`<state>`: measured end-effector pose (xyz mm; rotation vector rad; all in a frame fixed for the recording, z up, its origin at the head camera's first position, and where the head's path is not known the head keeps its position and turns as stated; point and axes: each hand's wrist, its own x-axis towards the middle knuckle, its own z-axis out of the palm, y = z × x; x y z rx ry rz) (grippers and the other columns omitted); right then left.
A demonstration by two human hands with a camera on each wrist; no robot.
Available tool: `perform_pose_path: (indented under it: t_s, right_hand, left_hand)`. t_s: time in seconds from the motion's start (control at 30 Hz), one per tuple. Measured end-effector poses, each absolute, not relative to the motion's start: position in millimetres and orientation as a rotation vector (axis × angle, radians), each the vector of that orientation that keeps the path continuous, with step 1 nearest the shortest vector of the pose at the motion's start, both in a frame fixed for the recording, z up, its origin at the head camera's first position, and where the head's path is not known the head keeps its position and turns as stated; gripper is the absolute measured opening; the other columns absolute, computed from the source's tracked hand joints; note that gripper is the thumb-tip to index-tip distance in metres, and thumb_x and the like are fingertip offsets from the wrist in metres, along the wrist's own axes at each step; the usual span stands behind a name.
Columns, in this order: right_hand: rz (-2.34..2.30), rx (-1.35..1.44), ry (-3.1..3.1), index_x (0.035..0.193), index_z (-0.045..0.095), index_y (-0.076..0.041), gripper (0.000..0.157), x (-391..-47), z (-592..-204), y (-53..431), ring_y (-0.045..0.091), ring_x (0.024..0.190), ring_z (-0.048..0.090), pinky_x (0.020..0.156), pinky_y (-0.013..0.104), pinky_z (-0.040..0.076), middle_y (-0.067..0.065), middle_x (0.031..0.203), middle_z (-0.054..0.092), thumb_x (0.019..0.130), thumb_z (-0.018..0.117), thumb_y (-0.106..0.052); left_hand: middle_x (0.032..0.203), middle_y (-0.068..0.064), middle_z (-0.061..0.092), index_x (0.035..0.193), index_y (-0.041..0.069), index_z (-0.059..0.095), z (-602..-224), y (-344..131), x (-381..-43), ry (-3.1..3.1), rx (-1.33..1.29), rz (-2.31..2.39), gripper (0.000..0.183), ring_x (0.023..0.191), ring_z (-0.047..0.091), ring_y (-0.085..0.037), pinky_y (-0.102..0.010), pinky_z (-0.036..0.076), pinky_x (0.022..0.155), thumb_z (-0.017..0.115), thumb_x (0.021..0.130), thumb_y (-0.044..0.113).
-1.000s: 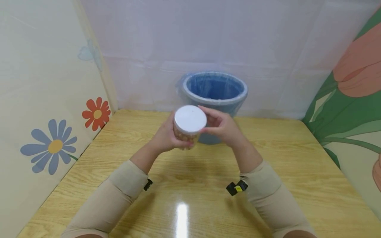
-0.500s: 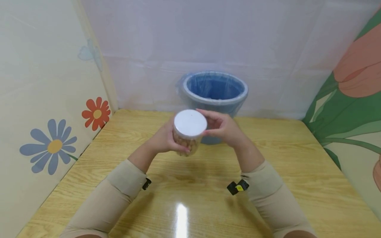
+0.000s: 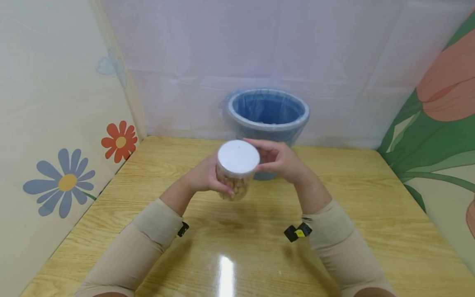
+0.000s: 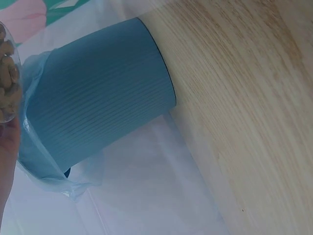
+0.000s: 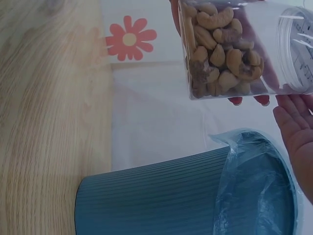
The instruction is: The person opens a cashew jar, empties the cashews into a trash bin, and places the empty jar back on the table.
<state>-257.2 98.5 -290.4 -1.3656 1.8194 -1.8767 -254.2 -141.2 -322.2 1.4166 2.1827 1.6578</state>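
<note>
A clear plastic jar (image 3: 236, 187) of cashews is held above the table, its white lid (image 3: 238, 156) on top and tipped a little toward the head camera. My left hand (image 3: 204, 173) grips the jar's body from the left, thumb across the front. On the other side, my right hand (image 3: 278, 161) holds the lid's edge between thumb and fingers. Cashews (image 5: 222, 54) fill the lower part of the jar in the right wrist view. The left wrist view catches only a slice of the cashew jar (image 4: 7, 73) and part of my left hand (image 4: 9, 156).
Behind the jar stands a blue ribbed trash bin (image 3: 272, 134) lined with a thin bag (image 5: 234, 147). It stands on the wood-grain table (image 3: 237, 231), near a white backdrop (image 3: 178, 107). Flower-printed panels (image 3: 67, 103) flank both sides.
The jar has come lower and nearer to me, and more of its side shows below the lid. Both hands have moved along with it, the right one keeping its place at the lid.
</note>
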Motion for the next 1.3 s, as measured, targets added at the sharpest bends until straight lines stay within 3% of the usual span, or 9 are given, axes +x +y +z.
perform_pose_path:
  t_s: [0.27, 0.53, 0.67, 0.8, 0.93, 1.3]
  right_hand:
    - [-1.866, -1.366, 1.816, 0.134, 0.035, 0.009, 0.074, -258, -291, 100, 0.025, 0.115, 0.051, 0.091, 0.038, 0.047, 0.022, 0.133, 0.044, 0.076, 0.073, -0.016]
    - [-2.011, -1.13, 1.943, 0.136, 0.035, 0.005, 0.062, -255, -290, 96, 0.026, 0.121, 0.047, 0.096, 0.034, 0.042, 0.021, 0.137, 0.04, 0.08, 0.063, 0.004]
    - [-2.069, -1.034, 1.967, 0.136, 0.035, 0.003, 0.06, -255, -289, 94, 0.027, 0.123, 0.044, 0.099, 0.037, 0.04, 0.019, 0.138, 0.04, 0.082, 0.06, 0.006]
    - [-2.098, -0.995, 1.986, 0.136, 0.036, 0.003, 0.058, -254, -288, 91, 0.028, 0.123, 0.045, 0.1, 0.04, 0.037, 0.019, 0.137, 0.041, 0.083, 0.059, 0.006]
    - [-2.102, -0.956, 2.017, 0.136, 0.037, 0.002, 0.057, -252, -287, 87, 0.03, 0.121, 0.046, 0.097, 0.033, 0.042, 0.019, 0.136, 0.042, 0.083, 0.059, 0.007]
    - [-2.064, -0.897, 2.106, 0.137, 0.039, -0.003, 0.059, -250, -287, 83, 0.025, 0.121, 0.047, 0.095, 0.03, 0.043, 0.014, 0.136, 0.044, 0.083, 0.062, 0.001]
  left_hand:
    - [0.131, -0.015, 0.042, 0.14, 0.002, 0.022, -322, -140, -254, 2.168, 1.382, 1.657, 0.109, 0.118, 0.043, -0.026, -0.042, 0.033, 0.103, 0.084, 0.051, 0.001]
    - [0.129, -0.02, 0.042, 0.138, 0.0, 0.022, -304, -136, -238, 2.404, 1.176, 1.756, 0.107, 0.117, 0.042, -0.032, -0.045, 0.034, 0.102, 0.082, 0.051, -0.006]
    - [0.129, -0.02, 0.043, 0.138, 0.001, 0.024, -298, -134, -233, 2.504, 1.084, 1.801, 0.104, 0.118, 0.043, -0.032, -0.045, 0.034, 0.102, 0.082, 0.053, -0.006]
    - [0.131, -0.015, 0.043, 0.14, 0.008, 0.025, -308, -133, -239, 2.607, 0.968, 1.828, 0.106, 0.119, 0.042, -0.028, -0.045, 0.033, 0.102, 0.086, 0.054, 0.005]
    - [0.132, -0.009, 0.044, 0.139, 0.014, 0.027, -319, -133, -247, 2.738, 0.859, 1.803, 0.107, 0.119, 0.043, -0.024, -0.046, 0.034, 0.102, 0.089, 0.052, 0.015]
    - [0.129, -0.01, 0.046, 0.133, 0.008, 0.032, -320, -130, -250, 2.906, 0.789, 1.791, 0.098, 0.117, 0.045, -0.024, -0.043, 0.037, 0.099, 0.089, 0.054, 0.026]
